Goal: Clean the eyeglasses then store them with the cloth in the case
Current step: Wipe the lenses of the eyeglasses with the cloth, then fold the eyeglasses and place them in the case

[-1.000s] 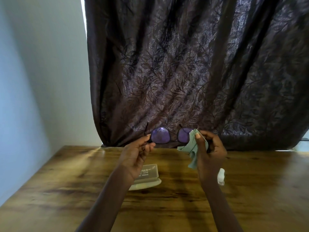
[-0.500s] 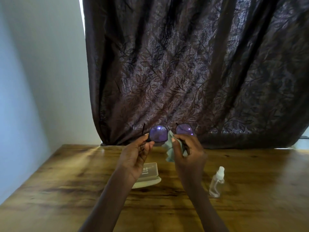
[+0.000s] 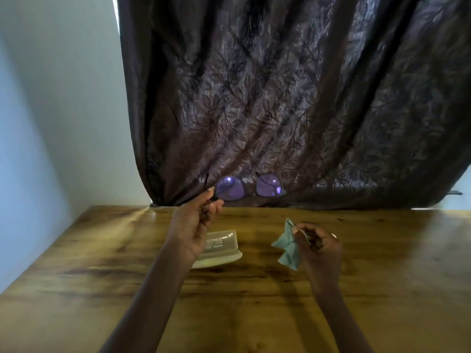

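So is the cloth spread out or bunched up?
Bunched up: the cloth hangs crumpled, pinched in the right hand.

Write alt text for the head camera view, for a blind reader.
A person's left hand holds purple-lensed black-framed eyeglasses up before a dark curtain, while the right hand pinches a crumpled teal cloth above a wooden table bearing a pale plastic case.

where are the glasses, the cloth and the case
eyeglasses [image 3: 229,188]: head view, on the purple lens at picture left
cloth [image 3: 286,248]: head view, on the middle of the green fabric
case [image 3: 224,238]: head view, on its translucent top
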